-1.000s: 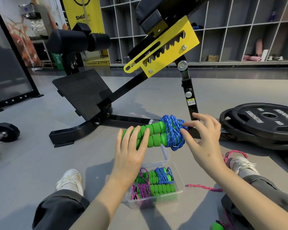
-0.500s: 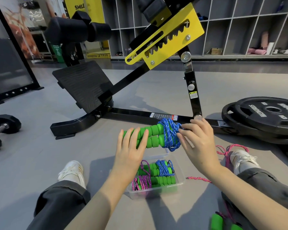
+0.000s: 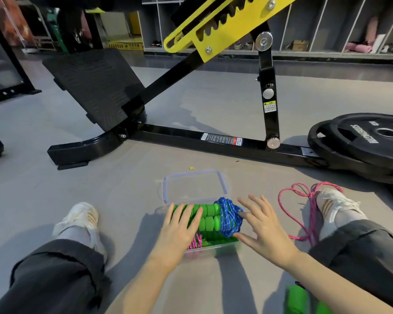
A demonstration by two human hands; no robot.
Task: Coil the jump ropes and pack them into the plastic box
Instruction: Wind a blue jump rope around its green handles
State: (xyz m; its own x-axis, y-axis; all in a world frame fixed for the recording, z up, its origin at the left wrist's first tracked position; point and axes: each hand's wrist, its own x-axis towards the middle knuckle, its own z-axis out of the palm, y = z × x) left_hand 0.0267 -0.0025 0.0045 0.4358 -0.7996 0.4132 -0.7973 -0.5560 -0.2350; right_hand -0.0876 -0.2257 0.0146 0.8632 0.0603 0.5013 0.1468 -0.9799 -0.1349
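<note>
A blue jump rope (image 3: 228, 217), coiled round its two green foam handles (image 3: 208, 219), lies on top of the clear plastic box (image 3: 213, 248) between my legs. My left hand (image 3: 179, 232) lies on the handles with straight fingers. My right hand (image 3: 262, 227) is spread, fingertips touching the blue coil. Underneath, the box holds more green handles and a pink coiled rope (image 3: 195, 242). The box's clear lid (image 3: 195, 186) lies just behind it. A loose pink rope (image 3: 304, 200) trails by my right shoe, and its green handles (image 3: 297, 300) lie by my right forearm.
A black and yellow bench frame (image 3: 191, 134) crosses the floor just beyond the lid. Stacked black weight plates (image 3: 372, 141) sit at the right. My legs and white shoes (image 3: 82, 216) flank the box. Shelving runs along the back wall.
Both hands have brought the blue rope bundle down from the air onto the box. My right hand's fingers have spread out from the coil.
</note>
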